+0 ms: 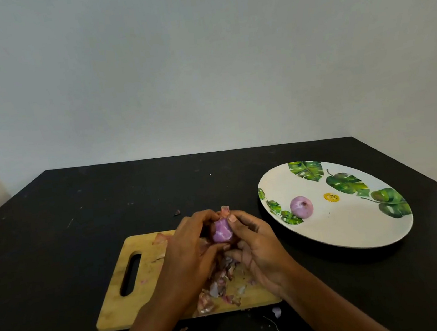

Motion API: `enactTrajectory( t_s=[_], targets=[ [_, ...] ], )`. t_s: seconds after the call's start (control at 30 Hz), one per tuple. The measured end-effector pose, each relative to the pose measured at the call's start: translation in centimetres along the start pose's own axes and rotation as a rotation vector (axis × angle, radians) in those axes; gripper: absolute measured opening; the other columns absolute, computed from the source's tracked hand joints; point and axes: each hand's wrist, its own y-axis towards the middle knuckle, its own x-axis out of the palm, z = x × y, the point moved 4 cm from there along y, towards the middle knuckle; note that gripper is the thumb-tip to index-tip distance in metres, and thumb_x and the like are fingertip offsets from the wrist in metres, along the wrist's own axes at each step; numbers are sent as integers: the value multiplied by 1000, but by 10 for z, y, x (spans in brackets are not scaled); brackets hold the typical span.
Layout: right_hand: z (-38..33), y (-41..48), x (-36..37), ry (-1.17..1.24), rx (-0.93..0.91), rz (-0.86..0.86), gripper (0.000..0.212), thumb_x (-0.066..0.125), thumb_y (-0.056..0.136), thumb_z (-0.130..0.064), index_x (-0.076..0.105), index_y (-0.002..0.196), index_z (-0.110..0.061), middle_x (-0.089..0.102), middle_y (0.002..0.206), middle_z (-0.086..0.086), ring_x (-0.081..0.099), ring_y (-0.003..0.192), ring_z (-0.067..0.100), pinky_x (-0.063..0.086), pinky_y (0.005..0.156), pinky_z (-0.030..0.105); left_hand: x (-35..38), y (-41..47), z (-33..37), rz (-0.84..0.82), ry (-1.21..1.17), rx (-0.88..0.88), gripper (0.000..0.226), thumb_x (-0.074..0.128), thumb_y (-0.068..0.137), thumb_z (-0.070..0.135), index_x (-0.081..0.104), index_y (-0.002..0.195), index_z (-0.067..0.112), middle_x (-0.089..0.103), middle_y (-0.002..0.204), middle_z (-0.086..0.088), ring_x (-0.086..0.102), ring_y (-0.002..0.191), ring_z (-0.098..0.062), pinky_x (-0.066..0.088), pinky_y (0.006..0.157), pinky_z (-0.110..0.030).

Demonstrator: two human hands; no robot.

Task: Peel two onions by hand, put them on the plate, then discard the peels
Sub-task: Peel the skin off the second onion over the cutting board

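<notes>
Purple onion [222, 233] gripped between left hand [192, 251] and right hand [254, 243], above cutting board [124, 306]

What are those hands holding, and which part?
A small purple onion. The left hand grips its left side; the right hand grips its right side, thumb near the top.

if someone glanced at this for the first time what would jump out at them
Most likely the two hands, left hand and right hand, meeting over the wooden cutting board, gripping a purple onion between them, with a heap of peels below. Next, the white leaf-patterned plate at the right on the black table, holding one peeled onion near its left edge.
</notes>
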Motion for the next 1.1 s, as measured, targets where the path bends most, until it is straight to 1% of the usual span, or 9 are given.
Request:
enactTrajectory(
  t_s=[0.27, 0.47, 0.57, 0.63, 0.77, 0.87, 0.97, 1.03, 1.1],
  targets=[
    [3, 2, -1, 14, 9, 24, 32, 61, 80, -26, 69, 105, -8, 63, 119, 20, 69, 101, 27, 59, 75, 35, 3, -1, -3, -6, -12, 17, 47, 70, 80, 16, 42, 98, 48, 49, 97, 23, 47, 101, 9, 39, 81, -3],
    [-1, 2, -1, 60, 22, 26, 27, 58, 87, -22, 65, 107, -5, 71, 102, 18, 72, 89, 26, 59, 69, 32, 4, -2, 0, 47, 10, 31, 44, 72, 78, 19, 44, 97, 47, 52, 92, 22, 51, 97, 3, 45, 67, -11],
    [-1, 1, -1, 66, 21, 24, 36, 61, 81, -25, 64, 110, -4, 68, 110, 21, 71, 94, 29, 60, 74, 35, 0, -1, 2, 126, 35, 75, 55, 78, 70, 17, 47, 110, 38, 45, 98, 27, 45, 102, 19, 37, 79, 2],
    [0, 1, -1, 68, 24, 21, 35, 60, 83, -25, 64, 111, -4, 67, 113, 21, 70, 97, 29, 60, 74, 35, 0, -1, 1, 121, 63, 104, 64, 79, 69, 17, 45, 120, 34, 45, 105, 27, 43, 104, 20, 29, 87, 4],
    [2, 3, -3, 61, 11, 22, 36, 62, 79, -27, 66, 107, -5, 68, 110, 21, 70, 99, 29, 59, 73, 35, 0, -2, 4, 116, 164, 244, 41, 61, 79, 33, 51, 118, 27, 58, 104, 12, 47, 100, 9, 34, 91, 0],
    [3, 4, -4, 60, 17, 24, 43, 63, 78, -27, 63, 113, -3, 68, 111, 20, 71, 98, 28, 59, 73, 34, -1, -2, 4, 153, 162, 282, 36, 57, 80, 33, 53, 114, 22, 54, 102, 15, 47, 98, 9, 34, 90, 0],
    [5, 4, -6, 45, 22, 29, 42, 63, 79, -27, 63, 114, -4, 66, 114, 21, 70, 99, 28, 58, 76, 35, 0, -1, 4, 126, 160, 253, 36, 58, 80, 34, 51, 114, 25, 51, 101, 17, 49, 95, 7, 39, 86, -2],
    [7, 5, -6, 31, 23, 49, 39, 64, 79, -28, 65, 111, -5, 63, 119, 22, 69, 100, 28, 58, 76, 36, 2, 0, 2, 79, 148, 191, 41, 67, 79, 28, 47, 114, 32, 49, 100, 22, 52, 85, 6, 45, 73, -8],
    [9, 6, -7, 12, 26, 77, 39, 65, 78, -29, 67, 109, -6, 59, 124, 22, 69, 102, 29, 58, 76, 36, 4, 0, 0, 35, 136, 156, 52, 72, 78, 18, 42, 112, 43, 44, 96, 31, 51, 82, 8, 41, 69, -9]
  ],
)
